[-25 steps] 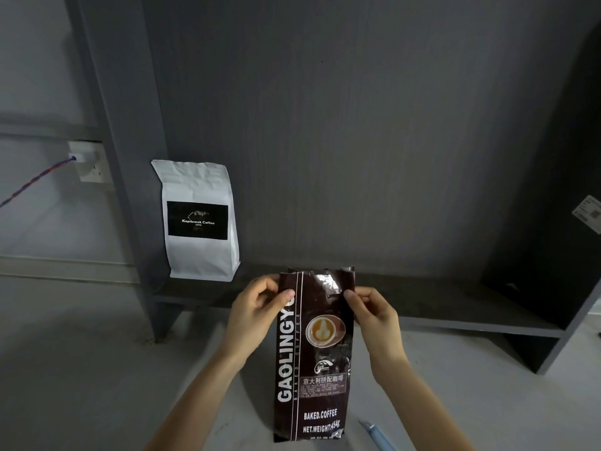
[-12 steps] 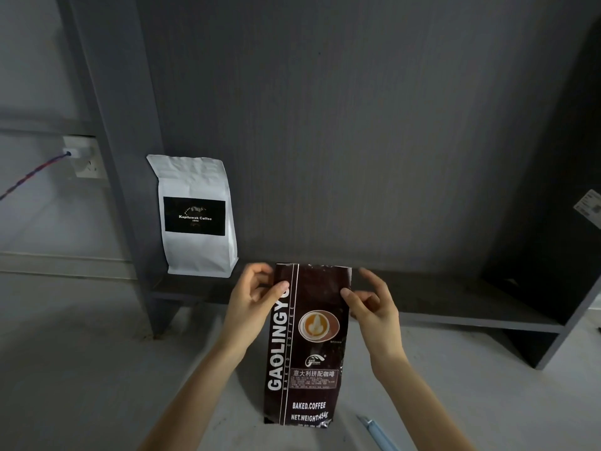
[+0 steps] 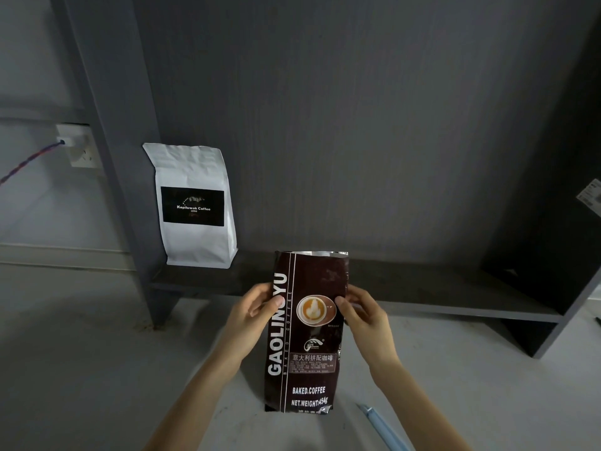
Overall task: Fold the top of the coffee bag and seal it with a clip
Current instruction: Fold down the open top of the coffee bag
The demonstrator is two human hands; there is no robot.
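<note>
Head view: dark brown coffee bag [image 3: 307,333], printed "GAOLINGYU BAKED.COFFEE", stands upright on the pale floor [image 3: 81,369], in front of a low dark shelf [image 3: 422,294]. Bag top is unfolded; a silver strip shows along its upper edge.

Left hand [image 3: 252,317] grips the bag's left edge about a third of the way down from the top, thumb pressed on the front face over the lettering, fingers wrapped behind. Right hand [image 3: 366,315] pinches the right edge at the same height, thumb tip on the front beside the printed latte cup, other fingers curled at the side seam. Both hands are closed on the bag.

White coffee bag [image 3: 195,206] with a black label reading "Kepiluwak Coffee" stands on the shelf's left end, against the upright side panel [image 3: 110,141], well apart from the brown bag.

Light blue clip [image 3: 382,426] lies on the floor just right of the bag's base, not touching it. Wall socket [image 3: 79,146] with a plugged cable at far left.
</note>
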